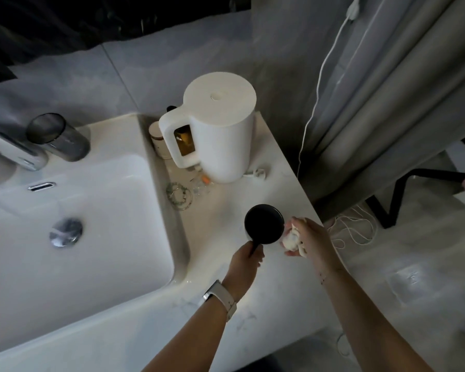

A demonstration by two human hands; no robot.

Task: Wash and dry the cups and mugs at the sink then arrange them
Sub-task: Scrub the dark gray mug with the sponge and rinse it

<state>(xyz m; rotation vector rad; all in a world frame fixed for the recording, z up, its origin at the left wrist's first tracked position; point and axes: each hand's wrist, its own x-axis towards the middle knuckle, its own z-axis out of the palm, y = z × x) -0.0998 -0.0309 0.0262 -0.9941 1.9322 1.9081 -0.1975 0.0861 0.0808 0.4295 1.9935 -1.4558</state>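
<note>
Holding a black mug (264, 223) by its handle, the left hand (247, 256) curls its fingers round that handle just below the middle of the frame. The mug stands or hangs close over the white worktop (226, 267); whether its base touches the surface cannot be told. It shows as a dark round shape with the handle pointing towards the lower left. A white watch strap (222, 298) circles the left wrist.

Just to the right of the mug, the right hand (305, 237) grips a crumpled white cloth (290, 240), bunched in its fingers and lying very near the mug's side.

Higher up the worktop, near the centre of the frame, stands a white kettle (218, 130) with its lid closed and its handle turned left. A small pale jar (156, 138) sits beside that handle, and a beaded bracelet (179, 196) lies below it, near the basin's edge.

On the left of the frame the white sink (73, 259) has a chrome drain (65, 232) in it, with a chrome tap (14, 151) and a dark glass tumbler (57, 136) at the upper left. A grey curtain (400, 89) hangs at the upper right.
</note>
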